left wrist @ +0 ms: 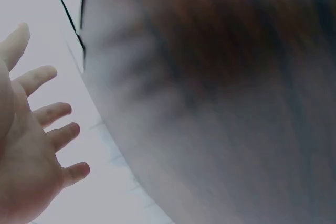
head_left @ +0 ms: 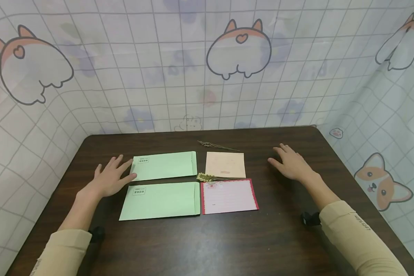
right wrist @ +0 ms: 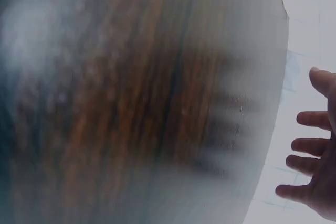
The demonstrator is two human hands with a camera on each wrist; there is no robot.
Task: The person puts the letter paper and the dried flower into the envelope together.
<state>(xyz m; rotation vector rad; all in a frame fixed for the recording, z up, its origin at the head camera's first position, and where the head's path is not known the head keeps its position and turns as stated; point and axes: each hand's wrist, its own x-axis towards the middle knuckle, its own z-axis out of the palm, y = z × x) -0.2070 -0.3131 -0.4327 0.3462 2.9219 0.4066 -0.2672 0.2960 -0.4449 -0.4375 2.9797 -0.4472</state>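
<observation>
From the head view, with twelve o'clock at the far side of a dark table (head_left: 193, 245), papers form a block. The far envelope (head_left: 163, 166), green, is at ten o'clock; the near envelope (head_left: 165, 201), also green, at eight; a beige card (head_left: 225, 163) at two; a red-edged card (head_left: 229, 199) at four. A yellow sprig (head_left: 205, 177) lies where they meet, its stem toward three; a dried sprig (head_left: 207, 144) lies at one. The left hand (head_left: 110, 180) is at nine, thumb by the far envelope's edge, contact unclear; the right hand (head_left: 291, 165) is at two to three, apart from the cards. The head view shows their backs; the wrist views add palms, fingers spread and holding nothing, and finger-shaped shadows on the blurred table.
</observation>
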